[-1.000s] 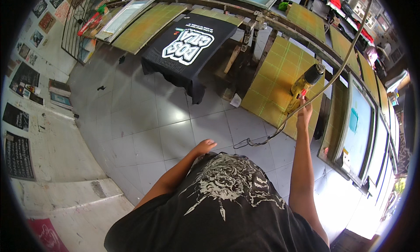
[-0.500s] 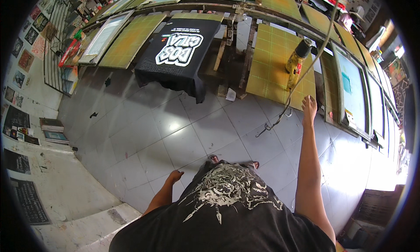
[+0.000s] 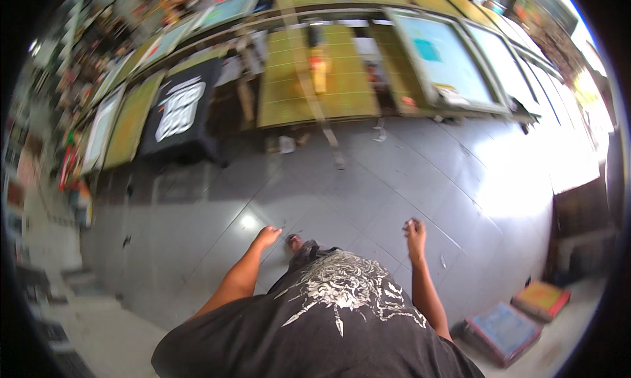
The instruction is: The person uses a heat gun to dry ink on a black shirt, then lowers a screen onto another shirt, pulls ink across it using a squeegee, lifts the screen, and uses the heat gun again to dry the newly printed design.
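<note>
My left hand [image 3: 268, 235] hangs over the floor beside my shirt, its fingers curled together with nothing visible in them. Off to the right, my right hand [image 3: 415, 237] is also in the air, fingers loosely bent and a little apart, holding nothing that I can see. Neither hand touches anything. Beyond them, a yellow heat gun [image 3: 319, 70] stands on a yellow-green printing board [image 3: 282, 92]. A black T-shirt [image 3: 190, 112] with a white print is spread on a board farther left. Motion blurs much of the picture.
Framed screens [image 3: 447, 59] lie along the bench to the right. A cable [image 3: 315, 105] hangs in front of the heat gun's board. Grey floor tiles [image 3: 315, 187] stretch between me and the bench. Flat blue [image 3: 504, 332] and yellow-red [image 3: 541, 300] items sit at lower right.
My view has swung right, so the bench, T-shirt and heat gun appear farther left. My right hand has drawn back from near the heat gun's board toward my body.
</note>
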Motion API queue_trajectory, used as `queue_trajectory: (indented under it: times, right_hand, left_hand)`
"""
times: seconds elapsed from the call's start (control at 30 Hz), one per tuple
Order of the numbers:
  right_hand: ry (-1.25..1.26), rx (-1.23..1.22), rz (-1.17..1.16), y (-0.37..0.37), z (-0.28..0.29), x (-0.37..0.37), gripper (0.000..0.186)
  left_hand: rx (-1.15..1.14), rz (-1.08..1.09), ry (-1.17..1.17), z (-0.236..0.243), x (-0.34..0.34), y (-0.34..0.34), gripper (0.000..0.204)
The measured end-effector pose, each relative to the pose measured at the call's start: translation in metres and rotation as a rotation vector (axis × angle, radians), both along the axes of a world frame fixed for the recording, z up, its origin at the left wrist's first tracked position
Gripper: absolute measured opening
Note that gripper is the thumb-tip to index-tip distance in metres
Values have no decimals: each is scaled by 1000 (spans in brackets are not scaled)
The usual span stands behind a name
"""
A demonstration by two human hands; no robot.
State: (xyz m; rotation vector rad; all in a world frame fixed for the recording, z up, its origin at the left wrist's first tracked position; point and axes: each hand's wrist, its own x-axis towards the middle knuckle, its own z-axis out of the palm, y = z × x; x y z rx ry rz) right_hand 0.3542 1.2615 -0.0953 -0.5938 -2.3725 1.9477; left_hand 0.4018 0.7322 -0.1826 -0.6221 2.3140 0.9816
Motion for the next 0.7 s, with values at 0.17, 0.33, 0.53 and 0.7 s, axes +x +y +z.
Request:
queue_trajectory:
  times: [0.17,0.33,0.53,0.7]
  right_hand:
    - [-295,-4,-322,106,-29,158,30]
    - [-439,-62,-439,191,-27,207,31]
    - [-320,-127,-429,325,0,116,33]
    - [-193,-66,-543,444,18,76,28]
  left_hand:
    - [94,-178,-118,-21,-29,128,51]
    - [214,-382,-148,4,-69,299,46]
    - [288,-598,-227,5,-138,470,48]
    - [173,-871,-180,-18,-231,610,57]
